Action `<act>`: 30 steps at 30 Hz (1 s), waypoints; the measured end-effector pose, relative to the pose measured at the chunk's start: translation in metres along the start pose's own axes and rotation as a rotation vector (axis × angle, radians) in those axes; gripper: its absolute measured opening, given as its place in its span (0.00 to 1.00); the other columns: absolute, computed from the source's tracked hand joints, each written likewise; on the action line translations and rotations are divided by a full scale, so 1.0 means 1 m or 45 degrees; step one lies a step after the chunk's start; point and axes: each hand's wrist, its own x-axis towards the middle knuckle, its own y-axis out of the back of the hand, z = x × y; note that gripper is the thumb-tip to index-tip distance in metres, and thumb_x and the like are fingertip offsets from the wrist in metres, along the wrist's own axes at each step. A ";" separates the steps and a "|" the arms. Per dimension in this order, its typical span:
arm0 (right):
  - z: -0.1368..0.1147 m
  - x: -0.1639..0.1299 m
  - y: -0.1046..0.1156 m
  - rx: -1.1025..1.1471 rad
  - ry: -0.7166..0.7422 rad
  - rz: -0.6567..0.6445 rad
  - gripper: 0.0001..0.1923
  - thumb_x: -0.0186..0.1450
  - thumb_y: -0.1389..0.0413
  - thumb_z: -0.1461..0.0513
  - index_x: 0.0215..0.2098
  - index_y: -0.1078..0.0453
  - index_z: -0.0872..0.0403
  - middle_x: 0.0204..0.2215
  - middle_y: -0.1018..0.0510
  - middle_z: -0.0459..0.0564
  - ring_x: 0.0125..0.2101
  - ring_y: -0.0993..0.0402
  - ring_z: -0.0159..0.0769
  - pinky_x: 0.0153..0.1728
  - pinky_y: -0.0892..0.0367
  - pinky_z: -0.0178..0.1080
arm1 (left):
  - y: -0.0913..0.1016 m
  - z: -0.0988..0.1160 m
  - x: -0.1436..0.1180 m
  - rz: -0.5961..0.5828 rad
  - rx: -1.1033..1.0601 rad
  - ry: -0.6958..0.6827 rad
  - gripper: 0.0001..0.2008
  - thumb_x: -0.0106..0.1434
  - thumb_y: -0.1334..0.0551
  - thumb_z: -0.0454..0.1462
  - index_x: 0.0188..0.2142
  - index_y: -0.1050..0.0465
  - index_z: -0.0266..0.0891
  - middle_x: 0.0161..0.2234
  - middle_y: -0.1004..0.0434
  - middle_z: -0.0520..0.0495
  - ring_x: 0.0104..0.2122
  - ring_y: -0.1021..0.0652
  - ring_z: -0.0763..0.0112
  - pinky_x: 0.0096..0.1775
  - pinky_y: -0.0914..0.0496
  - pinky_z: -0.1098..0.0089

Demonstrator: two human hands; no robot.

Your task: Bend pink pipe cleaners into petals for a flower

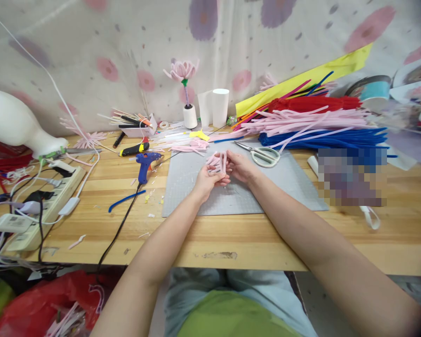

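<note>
Pale pink, fuzzy pipe-cleaner loops [218, 164], bent into narrow petal shapes and bunched together, upright above the grey cutting mat [196, 196]. Pinched between both hands over the mat's far half: left hand [206, 180] cupped beneath, fingers curled round the lower ends; right hand [240, 166] closed on the loops from the side, touching the left. Just beyond the right hand, on the mat, white-handled scissors [263, 155]. Left of the mat, a blue glue gun [145, 164].

Fuzzy pink pipe cleaners [218, 164], seemingly chenille, above matt grey mat [231, 196], wooden table [301, 243].
</note>
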 end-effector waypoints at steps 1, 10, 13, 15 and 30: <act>-0.001 0.000 -0.001 -0.013 0.011 0.014 0.16 0.55 0.41 0.53 0.32 0.30 0.59 0.15 0.39 0.39 0.16 0.49 0.21 0.15 0.52 0.27 | 0.000 0.000 0.000 0.002 -0.001 -0.005 0.24 0.49 0.33 0.30 0.40 0.46 0.37 0.21 0.24 0.51 0.20 0.23 0.72 0.27 0.29 0.71; -0.001 0.003 0.004 -0.001 0.098 0.060 0.12 0.54 0.39 0.56 0.28 0.31 0.59 0.14 0.42 0.38 0.15 0.51 0.20 0.15 0.54 0.27 | 0.003 -0.005 0.000 -0.074 0.059 -0.142 0.24 0.46 0.31 0.33 0.39 0.44 0.37 0.23 0.23 0.50 0.22 0.22 0.71 0.29 0.28 0.69; -0.003 0.001 0.003 0.024 0.076 0.013 0.13 0.54 0.39 0.56 0.28 0.31 0.59 0.15 0.44 0.38 0.16 0.51 0.20 0.14 0.54 0.27 | 0.005 -0.006 0.001 -0.094 0.055 -0.108 0.24 0.45 0.30 0.34 0.37 0.43 0.37 0.23 0.23 0.49 0.22 0.23 0.71 0.29 0.29 0.69; -0.005 0.000 0.003 0.020 0.029 -0.055 0.14 0.54 0.39 0.56 0.31 0.30 0.59 0.15 0.44 0.38 0.16 0.51 0.20 0.15 0.53 0.27 | 0.006 -0.006 0.002 -0.088 0.044 -0.085 0.23 0.45 0.31 0.34 0.36 0.43 0.37 0.23 0.23 0.49 0.22 0.23 0.71 0.29 0.29 0.69; 0.001 0.001 0.003 0.163 -0.083 -0.117 0.16 0.51 0.36 0.59 0.23 0.39 0.57 0.15 0.43 0.38 0.16 0.53 0.19 0.14 0.56 0.25 | 0.006 -0.006 0.003 -0.181 0.157 -0.128 0.25 0.43 0.29 0.37 0.33 0.45 0.39 0.22 0.23 0.50 0.21 0.23 0.69 0.28 0.28 0.69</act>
